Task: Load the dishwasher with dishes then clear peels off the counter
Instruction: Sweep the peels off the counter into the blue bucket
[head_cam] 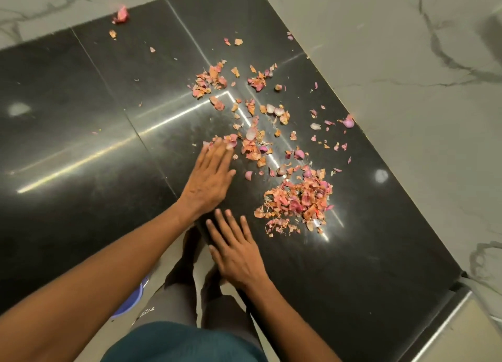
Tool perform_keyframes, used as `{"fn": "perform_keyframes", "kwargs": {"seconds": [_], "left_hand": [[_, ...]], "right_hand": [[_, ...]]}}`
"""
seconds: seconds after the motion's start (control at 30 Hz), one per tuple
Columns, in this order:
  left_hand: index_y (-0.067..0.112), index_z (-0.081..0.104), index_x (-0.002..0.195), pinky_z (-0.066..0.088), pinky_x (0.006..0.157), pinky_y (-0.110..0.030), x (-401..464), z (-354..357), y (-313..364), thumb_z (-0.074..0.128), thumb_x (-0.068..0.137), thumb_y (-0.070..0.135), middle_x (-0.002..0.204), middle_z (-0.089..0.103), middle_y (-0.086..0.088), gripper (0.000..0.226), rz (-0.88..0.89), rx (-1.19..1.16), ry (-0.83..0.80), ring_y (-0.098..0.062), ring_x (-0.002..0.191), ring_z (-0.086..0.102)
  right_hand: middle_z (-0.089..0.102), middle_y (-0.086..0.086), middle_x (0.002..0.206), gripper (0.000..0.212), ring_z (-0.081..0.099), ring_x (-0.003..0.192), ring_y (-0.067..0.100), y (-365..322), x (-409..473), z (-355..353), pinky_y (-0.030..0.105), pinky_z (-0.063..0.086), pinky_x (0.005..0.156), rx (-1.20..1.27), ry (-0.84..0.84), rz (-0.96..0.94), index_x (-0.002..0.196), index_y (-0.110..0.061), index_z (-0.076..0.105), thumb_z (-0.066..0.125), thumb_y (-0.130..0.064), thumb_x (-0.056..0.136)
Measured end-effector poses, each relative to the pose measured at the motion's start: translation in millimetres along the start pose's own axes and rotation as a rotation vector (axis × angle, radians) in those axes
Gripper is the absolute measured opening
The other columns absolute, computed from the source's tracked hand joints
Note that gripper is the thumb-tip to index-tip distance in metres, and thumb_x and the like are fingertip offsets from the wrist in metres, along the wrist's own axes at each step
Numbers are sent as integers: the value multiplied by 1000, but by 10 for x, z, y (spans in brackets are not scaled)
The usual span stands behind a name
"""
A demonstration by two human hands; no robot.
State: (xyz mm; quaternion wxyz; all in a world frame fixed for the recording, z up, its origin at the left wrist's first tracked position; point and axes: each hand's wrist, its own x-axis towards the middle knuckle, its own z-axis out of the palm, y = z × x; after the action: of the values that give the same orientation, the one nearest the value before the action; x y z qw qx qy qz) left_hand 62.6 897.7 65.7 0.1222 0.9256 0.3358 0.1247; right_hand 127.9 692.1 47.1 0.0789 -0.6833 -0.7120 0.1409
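Observation:
Pink and orange onion peels lie scattered over a glossy black counter (81,111). The thickest heap of peels (297,198) sits right of my hands; looser peels (252,109) spread toward the back. My left hand (210,177) lies flat with straight fingers, its fingertips touching a few peels (229,140). My right hand (236,250) rests flat at the counter's front edge, fingers spread, holding nothing, a short way left of the heap.
White marbled walls (407,76) border the counter at the back and right. Stray peels (121,15) lie at the far back. A metal strip (445,323) ends the counter at lower right. Below the edge I see my legs and a blue object (133,299) on the floor.

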Motion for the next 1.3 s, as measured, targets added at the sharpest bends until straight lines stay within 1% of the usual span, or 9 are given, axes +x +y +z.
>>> {"fn": "perform_keyframes", "kwargs": {"seconds": [0.1,0.37,0.5,0.67,0.83,0.93,1.0,1.17,1.3], "left_hand": [[2,19,158,7,126,-52,-113,-2,-278,34,107,38,167,9,-18,64,-196,8,-48,-28,156,-2],[3,0,160,-2,124,-57,78,-29,-771,21,106,58,167,-8,-20,80,-541,14,-81,-31,155,-11],[4,-1,160,2,124,-57,264,118,-624,9,102,65,167,-10,-19,85,-447,56,-139,-30,155,-13],[4,-6,159,4,124,-56,405,310,-59,9,105,60,167,-15,-17,79,-188,-75,-201,-29,154,-14],[2,12,159,19,124,-49,433,141,261,36,109,20,169,7,-11,58,87,-604,-125,-20,156,3],[2,12,159,16,127,-40,432,-154,50,40,105,1,169,6,-8,61,-35,-786,-2,-19,156,8],[4,13,160,16,127,-38,403,-274,-248,39,104,0,169,6,-6,61,-184,-791,66,-16,156,8],[3,18,159,16,125,-52,404,-400,-1235,36,97,10,168,13,-11,65,-435,-728,224,-18,156,11],[7,19,159,11,126,-50,558,-456,-1802,33,108,25,169,12,-7,57,-519,-556,270,-14,156,8]], "right_hand": [[1,0,173,66,-2,159,23,107,100,11,56,16,126,-95,-105,61,165,-24,10,28,-53,109],[-14,1,172,67,-16,158,25,812,403,-378,59,-1,126,-205,-125,356,164,-24,-6,15,-54,109],[-20,-1,170,66,-22,156,26,1144,486,-519,62,-2,125,-108,-37,677,163,-26,-12,10,-55,108],[-6,1,173,61,-11,159,25,964,691,-685,59,-6,126,-126,77,501,165,-24,7,18,-46,110],[23,7,169,51,12,158,21,749,1137,-731,55,15,126,172,433,614,157,-15,38,33,-32,109],[33,10,164,45,20,156,21,611,1500,-733,54,25,124,284,572,591,151,-11,45,35,-24,109],[32,10,165,45,16,158,20,424,1779,-690,52,22,125,323,530,536,151,-9,45,36,-25,110],[5,5,173,59,-7,159,22,-158,2403,-253,55,6,127,164,71,160,164,-16,21,34,-37,110],[-1,0,173,64,-11,159,19,-210,2456,-55,54,7,127,-60,-36,152,165,-22,9,26,-49,110]]}}
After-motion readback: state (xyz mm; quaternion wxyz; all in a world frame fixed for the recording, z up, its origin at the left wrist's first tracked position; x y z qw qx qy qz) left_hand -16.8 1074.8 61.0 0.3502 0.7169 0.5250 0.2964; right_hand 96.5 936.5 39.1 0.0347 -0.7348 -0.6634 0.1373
